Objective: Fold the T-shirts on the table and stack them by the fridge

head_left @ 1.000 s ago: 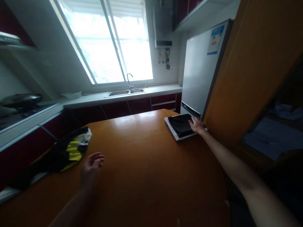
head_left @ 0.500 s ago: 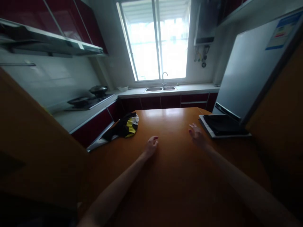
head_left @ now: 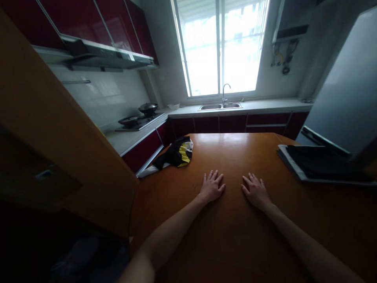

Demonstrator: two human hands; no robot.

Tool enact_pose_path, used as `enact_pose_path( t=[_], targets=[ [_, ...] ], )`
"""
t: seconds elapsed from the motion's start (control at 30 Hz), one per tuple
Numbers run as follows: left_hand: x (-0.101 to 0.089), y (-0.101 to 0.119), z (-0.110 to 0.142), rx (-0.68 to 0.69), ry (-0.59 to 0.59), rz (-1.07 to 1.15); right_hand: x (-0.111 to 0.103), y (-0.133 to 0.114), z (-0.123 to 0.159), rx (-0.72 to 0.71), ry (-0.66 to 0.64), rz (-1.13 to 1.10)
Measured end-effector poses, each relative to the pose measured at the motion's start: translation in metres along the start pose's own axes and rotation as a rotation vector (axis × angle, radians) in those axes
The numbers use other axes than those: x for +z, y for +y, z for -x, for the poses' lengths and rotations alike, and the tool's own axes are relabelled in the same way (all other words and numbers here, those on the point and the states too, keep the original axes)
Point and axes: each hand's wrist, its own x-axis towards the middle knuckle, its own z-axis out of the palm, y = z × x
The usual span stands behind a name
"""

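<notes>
My left hand (head_left: 212, 187) lies palm down on the brown wooden table (head_left: 226, 153), fingers spread and holding nothing. A short gap to its right, my right hand (head_left: 255, 192) rests the same way, open and flat. Beyond my left hand, at the table's far left edge, is a crumpled black, yellow and white garment (head_left: 178, 152), apart from my fingers. To the right of my right hand sits a flat stack of folded dark and light cloth (head_left: 324, 163), which I do not touch.
A counter with a double sink (head_left: 220, 106) and faucet runs under the window. On the left are a stove with a pan (head_left: 129, 121) and a lidded wok (head_left: 147, 108). A fridge (head_left: 347, 86) stands at the right, and a wooden panel (head_left: 73, 129) rises at the left.
Both hands have come down flat onto the table and closer together. My left fingers, curled before, are now spread. The view has turned left, so the scene sits further right.
</notes>
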Motion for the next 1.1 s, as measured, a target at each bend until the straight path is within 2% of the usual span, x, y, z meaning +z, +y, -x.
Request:
enact_pose_path(
  t=[0.37,0.57,0.73,0.87,0.97,1.1],
  targets=[
    [-0.003,0.003,0.002,-0.016,-0.001,-0.055,-0.011,-0.007,0.002,0.018,-0.067,0.035],
    [-0.002,0.001,0.0,-0.006,0.012,-0.049,-0.009,-0.006,0.001,0.02,-0.066,0.025],
    [0.001,0.0,0.001,0.002,0.027,-0.02,-0.009,-0.005,0.001,0.026,-0.066,0.04],
    [0.005,-0.003,-0.003,-0.003,0.087,0.072,-0.009,-0.005,0.001,0.025,-0.065,0.04],
    [0.001,-0.016,-0.015,-0.089,0.178,0.184,-0.01,-0.005,0.001,0.024,-0.069,0.037],
    [-0.019,-0.057,-0.03,-0.266,0.317,0.194,-0.011,-0.005,0.002,0.024,-0.071,0.051]
  ],
)
